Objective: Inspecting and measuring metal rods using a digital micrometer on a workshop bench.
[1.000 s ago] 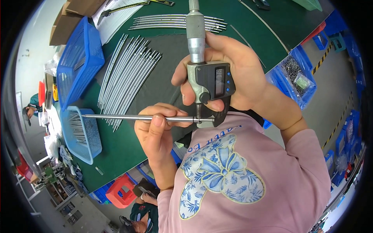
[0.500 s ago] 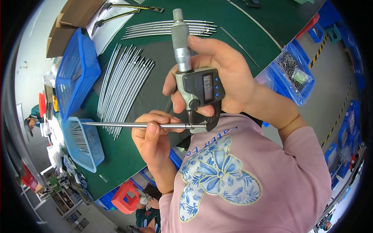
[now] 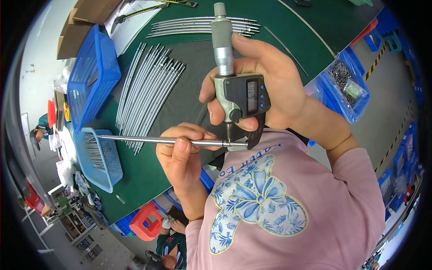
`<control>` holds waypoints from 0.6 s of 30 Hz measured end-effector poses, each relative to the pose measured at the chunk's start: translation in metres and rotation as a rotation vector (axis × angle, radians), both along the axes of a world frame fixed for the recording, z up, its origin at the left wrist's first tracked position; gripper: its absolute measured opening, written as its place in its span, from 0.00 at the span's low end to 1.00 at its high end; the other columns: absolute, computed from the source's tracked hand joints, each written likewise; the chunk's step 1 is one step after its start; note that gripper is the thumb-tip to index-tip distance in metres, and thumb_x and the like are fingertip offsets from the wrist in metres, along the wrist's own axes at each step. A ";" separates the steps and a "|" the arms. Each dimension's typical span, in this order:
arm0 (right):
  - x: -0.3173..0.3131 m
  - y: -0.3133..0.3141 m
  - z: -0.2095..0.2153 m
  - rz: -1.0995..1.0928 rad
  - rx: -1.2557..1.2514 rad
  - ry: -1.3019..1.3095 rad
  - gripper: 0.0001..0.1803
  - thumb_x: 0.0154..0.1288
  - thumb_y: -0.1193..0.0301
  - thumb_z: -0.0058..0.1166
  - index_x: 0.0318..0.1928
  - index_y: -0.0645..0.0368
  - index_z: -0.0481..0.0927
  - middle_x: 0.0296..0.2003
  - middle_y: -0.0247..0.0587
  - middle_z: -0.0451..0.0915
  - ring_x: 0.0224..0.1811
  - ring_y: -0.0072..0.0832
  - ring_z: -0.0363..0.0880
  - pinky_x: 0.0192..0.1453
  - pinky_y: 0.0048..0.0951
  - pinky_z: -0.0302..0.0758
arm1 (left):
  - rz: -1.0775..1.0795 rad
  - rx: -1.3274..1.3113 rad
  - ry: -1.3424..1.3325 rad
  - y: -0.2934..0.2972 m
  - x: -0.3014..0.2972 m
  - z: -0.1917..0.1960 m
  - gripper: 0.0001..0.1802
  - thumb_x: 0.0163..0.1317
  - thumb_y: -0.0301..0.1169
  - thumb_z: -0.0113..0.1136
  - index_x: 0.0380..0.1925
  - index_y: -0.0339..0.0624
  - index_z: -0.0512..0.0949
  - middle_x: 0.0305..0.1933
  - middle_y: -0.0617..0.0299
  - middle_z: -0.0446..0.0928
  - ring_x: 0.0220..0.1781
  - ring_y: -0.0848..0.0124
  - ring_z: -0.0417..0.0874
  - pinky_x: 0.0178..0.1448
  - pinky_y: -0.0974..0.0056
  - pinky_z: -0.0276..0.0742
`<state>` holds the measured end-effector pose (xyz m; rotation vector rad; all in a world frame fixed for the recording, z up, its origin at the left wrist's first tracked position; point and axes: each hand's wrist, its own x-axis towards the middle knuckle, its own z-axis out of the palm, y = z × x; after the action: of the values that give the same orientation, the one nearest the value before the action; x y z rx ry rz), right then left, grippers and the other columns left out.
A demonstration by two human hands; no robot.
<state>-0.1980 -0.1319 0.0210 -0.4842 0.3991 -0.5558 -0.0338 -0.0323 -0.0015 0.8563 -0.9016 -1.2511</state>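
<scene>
My right hand (image 3: 281, 83) is wrapped around a digital micrometer (image 3: 240, 96), held upright with its knurled thimble at the top and a small lit display. My left hand (image 3: 180, 157) pinches a thin silver metal rod (image 3: 130, 139) between thumb and fingers. The rod lies nearly level, and its right end sits in the micrometer's jaw, below the spindle. Its left end reaches over the rim of a light blue basket (image 3: 118, 177). Whether both measuring faces touch the rod is too small to tell.
Many similar rods (image 3: 148, 90) lie fanned on the green table (image 3: 144, 184), with another row (image 3: 202, 27) behind. A darker blue basket (image 3: 96, 85), calipers (image 3: 139, 18) on paper and cardboard boxes (image 3: 72, 40) stand at the left. Blue bins (image 3: 346, 85) sit right; another person (image 3: 173, 243) is below.
The micrometer and the rod in it have shifted slightly right in the view, and the display reading differs. The whole scene has also moved a little upward. Both hands keep their hold.
</scene>
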 end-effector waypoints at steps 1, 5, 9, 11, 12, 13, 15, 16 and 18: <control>0.000 0.000 0.000 0.007 -0.012 0.015 0.39 0.60 0.43 0.26 0.32 0.72 0.73 0.21 0.54 0.76 0.08 0.25 0.67 0.10 0.18 0.65 | 0.004 -0.001 -0.001 0.000 -0.001 0.000 0.14 0.58 0.32 0.49 0.29 0.25 0.71 0.28 0.42 0.73 0.28 0.60 0.79 0.33 0.64 0.78; -0.001 -0.001 -0.006 0.004 -0.037 -0.036 0.38 0.59 0.43 0.28 0.32 0.72 0.74 0.21 0.54 0.76 0.08 0.25 0.68 0.11 0.18 0.65 | -0.002 -0.006 0.009 0.000 -0.003 0.000 0.14 0.58 0.32 0.49 0.28 0.25 0.71 0.28 0.42 0.72 0.28 0.60 0.79 0.33 0.64 0.79; -0.004 -0.005 -0.006 -0.003 -0.036 -0.025 0.38 0.59 0.43 0.29 0.32 0.72 0.73 0.22 0.55 0.76 0.08 0.26 0.68 0.11 0.18 0.66 | -0.002 0.011 0.042 -0.006 -0.004 -0.002 0.14 0.57 0.31 0.49 0.28 0.25 0.71 0.28 0.42 0.73 0.27 0.60 0.79 0.33 0.64 0.78; -0.003 -0.006 -0.005 0.010 -0.056 -0.032 0.38 0.59 0.43 0.28 0.32 0.72 0.73 0.22 0.55 0.76 0.08 0.26 0.68 0.11 0.18 0.66 | 0.002 0.003 0.039 -0.008 -0.004 -0.002 0.14 0.57 0.31 0.49 0.28 0.25 0.71 0.28 0.42 0.73 0.27 0.60 0.79 0.33 0.64 0.78; 0.000 -0.007 -0.003 0.002 -0.040 -0.022 0.38 0.60 0.44 0.28 0.33 0.72 0.73 0.22 0.55 0.76 0.09 0.27 0.68 0.11 0.19 0.66 | 0.006 0.006 0.029 -0.006 -0.001 -0.001 0.13 0.57 0.31 0.48 0.28 0.26 0.71 0.28 0.42 0.73 0.28 0.60 0.79 0.33 0.64 0.78; 0.004 -0.007 -0.001 -0.003 -0.028 -0.011 0.37 0.60 0.44 0.27 0.34 0.72 0.73 0.23 0.55 0.76 0.09 0.27 0.69 0.11 0.19 0.65 | 0.014 0.005 0.018 -0.005 0.002 0.000 0.13 0.57 0.30 0.48 0.28 0.26 0.71 0.28 0.42 0.73 0.28 0.60 0.79 0.32 0.65 0.78; 0.004 -0.005 0.000 -0.043 0.001 -0.010 0.36 0.61 0.46 0.26 0.35 0.72 0.72 0.22 0.54 0.75 0.08 0.28 0.65 0.10 0.20 0.63 | 0.038 0.040 0.010 -0.005 0.005 0.003 0.13 0.57 0.31 0.48 0.29 0.26 0.71 0.29 0.43 0.74 0.28 0.61 0.79 0.32 0.65 0.78; 0.002 -0.006 0.001 -0.087 -0.005 0.011 0.36 0.61 0.47 0.25 0.35 0.72 0.71 0.21 0.54 0.74 0.07 0.28 0.64 0.10 0.20 0.62 | 0.037 0.095 0.014 -0.009 0.010 0.005 0.14 0.57 0.31 0.49 0.30 0.27 0.71 0.29 0.44 0.74 0.28 0.61 0.79 0.32 0.65 0.78; -0.012 -0.012 -0.005 -0.141 0.028 -0.085 0.36 0.61 0.47 0.24 0.37 0.74 0.70 0.23 0.54 0.75 0.10 0.28 0.67 0.11 0.22 0.63 | 0.063 0.165 -0.031 -0.027 0.032 0.015 0.15 0.56 0.33 0.51 0.33 0.28 0.70 0.29 0.48 0.75 0.25 0.65 0.79 0.30 0.67 0.77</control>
<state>-0.2101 -0.1443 0.0163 -0.4059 0.3612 -0.7037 -0.0023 -0.0593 0.0139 1.0291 -0.7974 -1.2729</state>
